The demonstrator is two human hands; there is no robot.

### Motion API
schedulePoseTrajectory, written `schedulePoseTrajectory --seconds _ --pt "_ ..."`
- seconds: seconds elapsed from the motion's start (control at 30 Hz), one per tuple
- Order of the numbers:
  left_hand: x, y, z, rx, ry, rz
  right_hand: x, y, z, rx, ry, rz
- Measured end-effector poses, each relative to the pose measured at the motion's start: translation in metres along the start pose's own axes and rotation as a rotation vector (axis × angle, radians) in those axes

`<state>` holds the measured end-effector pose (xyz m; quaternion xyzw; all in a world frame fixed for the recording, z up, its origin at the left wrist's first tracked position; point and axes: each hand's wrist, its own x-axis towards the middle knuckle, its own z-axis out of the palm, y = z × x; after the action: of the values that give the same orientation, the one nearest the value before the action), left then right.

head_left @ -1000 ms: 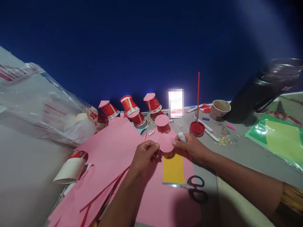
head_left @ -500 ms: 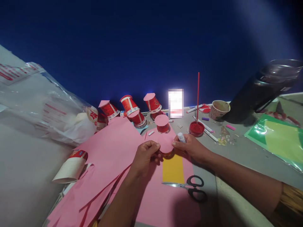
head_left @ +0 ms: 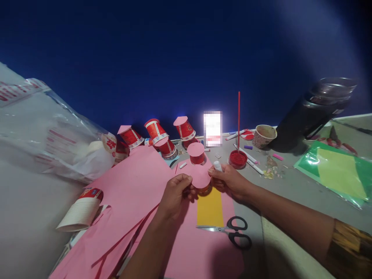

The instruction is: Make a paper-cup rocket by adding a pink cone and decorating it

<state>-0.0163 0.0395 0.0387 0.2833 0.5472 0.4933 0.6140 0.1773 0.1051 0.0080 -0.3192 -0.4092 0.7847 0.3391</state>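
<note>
A pink paper disc (head_left: 201, 177) lies over an upturned paper cup (head_left: 204, 190), of which only the lower rim shows. My left hand (head_left: 178, 193) pinches the disc's left edge between thumb and fingers. On the other side, my right hand (head_left: 231, 180) grips the disc's right edge with thumb and fingertips. A white-ended stick (head_left: 217, 166), like a marker or glue stick, is also tucked in my right hand. Just behind stands a red paper cup (head_left: 197, 159) topped with another pink disc. Scissors (head_left: 229, 229) with black handles lie in front, across a yellow paper piece (head_left: 209, 207).
Large pink sheets (head_left: 128, 186) cover the left side, beside stacked white paper cups (head_left: 81, 211). Several red cups (head_left: 157, 130) with pink tops stand at the back. To the right are a red dish (head_left: 238, 159) holding an upright stick, a patterned cup (head_left: 264, 135) and a black bottle (head_left: 308, 116).
The view has shifted slightly, so most things sit a little further left. Both hands keep their hold on the disc's edges, which now looks slightly lower and flatter.
</note>
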Motion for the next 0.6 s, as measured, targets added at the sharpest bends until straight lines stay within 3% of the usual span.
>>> schedulePoseTrajectory --seconds 0.6 --pt "0.0003 0.0029 0.0089 0.031 0.084 0.048 0.0032 -0.0052 0.0004 0.081 0.005 0.150"
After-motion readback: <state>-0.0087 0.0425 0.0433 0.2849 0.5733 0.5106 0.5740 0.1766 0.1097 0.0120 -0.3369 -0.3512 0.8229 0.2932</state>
